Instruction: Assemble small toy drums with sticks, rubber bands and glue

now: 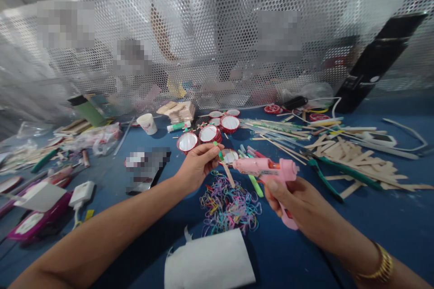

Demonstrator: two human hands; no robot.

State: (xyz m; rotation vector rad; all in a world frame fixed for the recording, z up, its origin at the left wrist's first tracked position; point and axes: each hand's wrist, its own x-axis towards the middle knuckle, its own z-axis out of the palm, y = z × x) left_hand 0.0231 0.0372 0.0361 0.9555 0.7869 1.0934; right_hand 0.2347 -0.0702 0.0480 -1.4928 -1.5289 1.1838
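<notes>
My left hand (197, 168) pinches a small wooden craft stick (228, 174) with a green piece (221, 158) at its upper part. In my right hand (294, 198) is a pink hot glue gun (259, 166), gripped by its handle. Its nozzle points left, close to the stick; whether they touch I cannot tell. Below both hands lies a tangled heap of colourful rubber bands (230, 207). Behind my left hand stand several round red-rimmed discs with white faces (208, 133). A bright green strip (256, 185) lies under the glue gun.
Loose craft sticks (359, 160) and green-handled pliers (320, 174) lie to the right. A paper cup (147, 124) and a phone (154, 167) are at left. White folded material (210, 262) lies in front. A perforated metal screen (210, 27) closes off the back.
</notes>
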